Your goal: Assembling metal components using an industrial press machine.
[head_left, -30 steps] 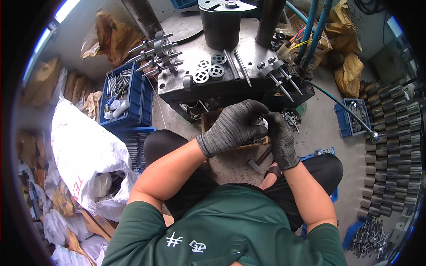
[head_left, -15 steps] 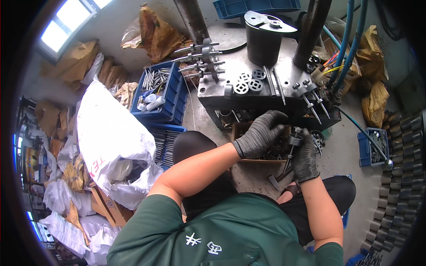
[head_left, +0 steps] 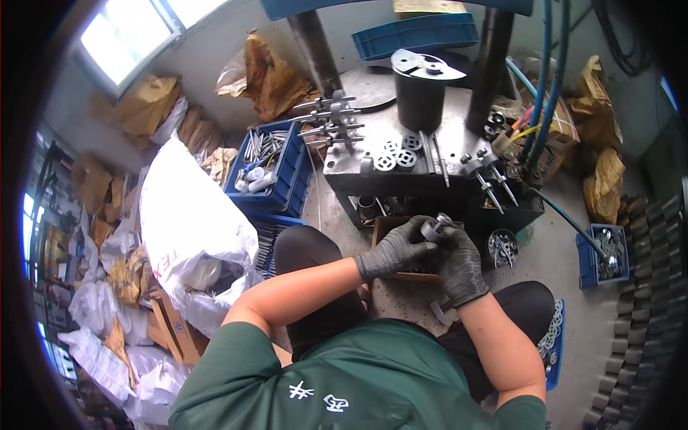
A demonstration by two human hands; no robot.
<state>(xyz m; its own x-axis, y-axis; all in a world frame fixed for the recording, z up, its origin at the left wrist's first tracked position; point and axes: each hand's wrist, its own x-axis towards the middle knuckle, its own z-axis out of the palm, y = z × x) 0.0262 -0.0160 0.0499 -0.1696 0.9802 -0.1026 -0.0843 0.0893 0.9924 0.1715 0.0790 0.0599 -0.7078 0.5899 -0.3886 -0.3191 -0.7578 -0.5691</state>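
Both hands wear dark grey gloves and meet in front of the steel work table (head_left: 333,166). A metal shaft with a round collar (head_left: 434,229) is in the grip of my right hand (head_left: 462,269), its collar end showing above the fingers. Much of the shaft is hidden by the glove. My left hand (head_left: 396,251) has its fingers closed at the left side of the collar. Below them, an open cardboard box (head_left: 410,276) is largely covered by the hands. Several slotted discs (head_left: 385,161) and two more collared shafts (head_left: 481,179) lie on the table.
A dark cylinder (head_left: 421,104) stands on the table between two thick posts. To the left are a blue crate (head_left: 287,188) of metal pins and a large white sack (head_left: 193,222). A hammer (head_left: 438,312) lies on the floor; a bowl of parts (head_left: 502,248) is at right.
My left hand has come down from beside the table edge to the collared shaft. My right hand has brought the shaft leftward, and its collar end has tilted toward my left hand.
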